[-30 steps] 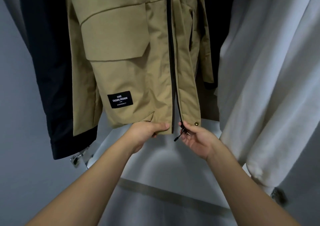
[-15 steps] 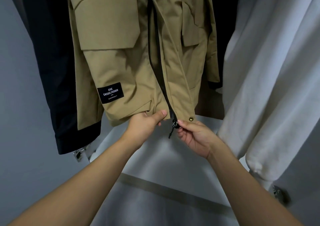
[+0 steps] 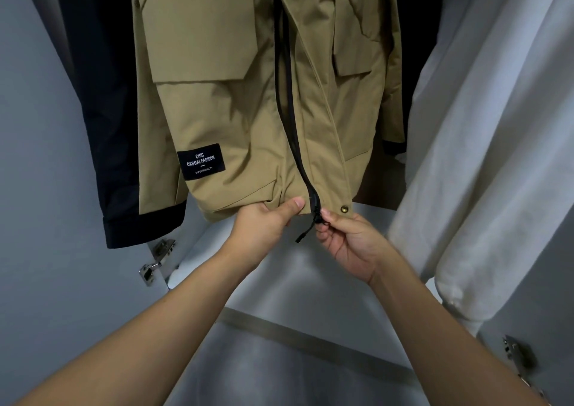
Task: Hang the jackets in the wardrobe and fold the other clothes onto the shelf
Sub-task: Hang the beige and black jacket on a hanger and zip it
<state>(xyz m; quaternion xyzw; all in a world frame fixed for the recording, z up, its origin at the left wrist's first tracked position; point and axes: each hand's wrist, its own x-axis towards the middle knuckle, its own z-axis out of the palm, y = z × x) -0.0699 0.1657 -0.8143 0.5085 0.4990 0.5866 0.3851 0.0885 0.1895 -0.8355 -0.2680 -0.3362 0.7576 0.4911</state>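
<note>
L hand (image 3: 264, 222) pinches the bottom hem of the hanging khaki-tan canvas jacket (image 3: 242, 110), thumb on top, just left of the zip; probably to keep the fabric taut w/ the two front edges lined up. R hand (image 3: 348, 244), just beside it, pinches the black zip slider and cord pull (image 3: 313, 223) at the very bottom of the black zip track (image 3: 290, 110), likely seating the zip before pulling up. Brass snap stud (image 3: 344, 209) sits just above R hand's fingers. Jacket already hangs in the wardrobe, directly above both hands. Black sewn label w/ white print (image 3: 201, 164) up-left of L hand. Dark navy garment (image 3: 102, 101) hangs further left, cream-white garment (image 3: 484, 157) to the right of R hand. Pale wardrobe shelf (image 3: 295, 281) lies below the hands; metal door hinge (image 3: 153, 262) down-left of L hand.
</note>
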